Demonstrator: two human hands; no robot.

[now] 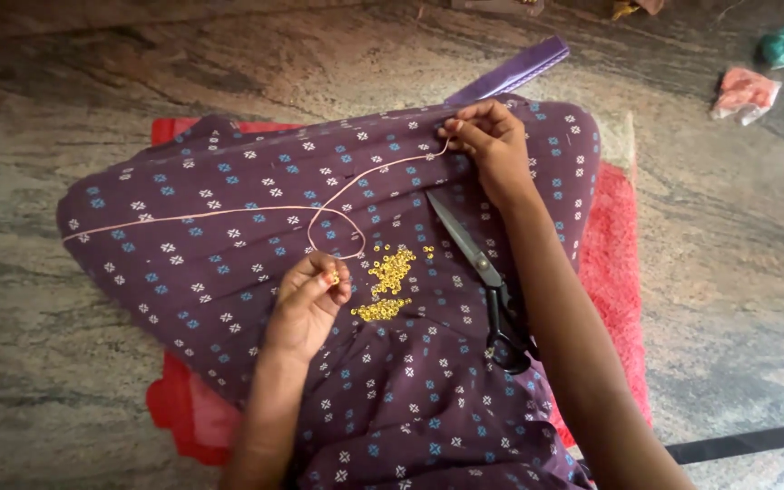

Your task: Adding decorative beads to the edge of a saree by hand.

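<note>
Purple printed fabric (229, 236) lies spread on the floor over a red cloth (612, 254), with a pale pink cord (229, 214) looping across it beside a small heap of gold beads (388, 283) and a pair of scissors (478, 263). The left hand (310, 304) pinches a gold bead between fingertips near the cord's loop, while the right hand (492, 145) pinches the cord against the fabric's far edge. Threading appears under way; bringing bead and cord end together would call for fine, steady alignment.

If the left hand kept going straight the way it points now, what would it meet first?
Probably the pink cord's loop, just beyond the left hand on the purple dotted cloth; the gold beads lie off to its right.
</note>
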